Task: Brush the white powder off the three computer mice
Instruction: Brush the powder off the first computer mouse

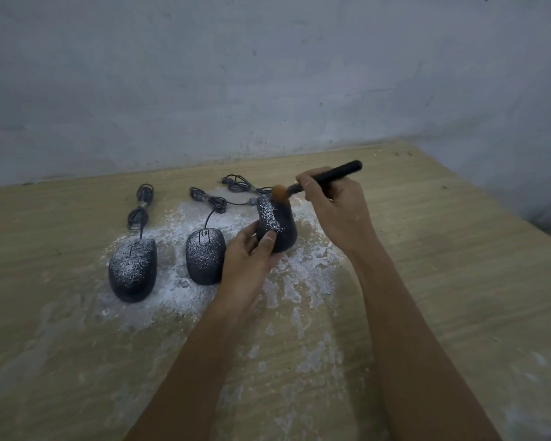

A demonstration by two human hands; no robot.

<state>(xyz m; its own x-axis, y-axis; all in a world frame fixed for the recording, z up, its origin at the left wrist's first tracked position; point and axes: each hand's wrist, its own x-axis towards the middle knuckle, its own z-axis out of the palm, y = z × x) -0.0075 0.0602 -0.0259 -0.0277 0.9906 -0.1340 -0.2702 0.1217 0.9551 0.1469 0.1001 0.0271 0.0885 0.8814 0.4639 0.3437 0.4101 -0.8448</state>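
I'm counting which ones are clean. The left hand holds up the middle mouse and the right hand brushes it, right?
Not quite. The head view shows the left hand holding up the rightmost mouse, not the middle mouse, which lies on the table. The right hand does brush the held one, using the brush.
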